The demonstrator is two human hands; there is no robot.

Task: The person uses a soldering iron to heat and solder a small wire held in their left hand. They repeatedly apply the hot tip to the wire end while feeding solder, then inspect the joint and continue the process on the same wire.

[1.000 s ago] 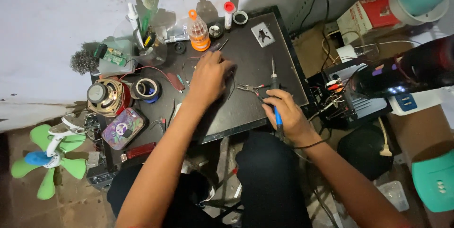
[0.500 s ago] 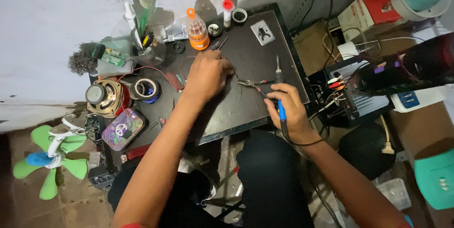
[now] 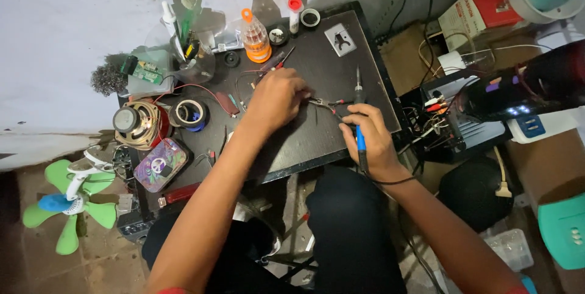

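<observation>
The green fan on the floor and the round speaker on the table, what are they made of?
The green fan looks like smooth plastic: its blades are one bright, even colour with a slight shine. The round speaker seems to have a metal frame, since its rim glints gold, with a grey shiny middle that may be metal too; its cone could be paper, but that is hard to tell from here.

I see a fairly bright, evenly lit overhead view. The pale wall [image 3: 73, 26] at upper left is brightest; tall bottles cast soft shadows up it. The dark desk [image 3: 317, 74] shows little glare. Focus is sharp centrally; corners bend and blur slightly.
</observation>
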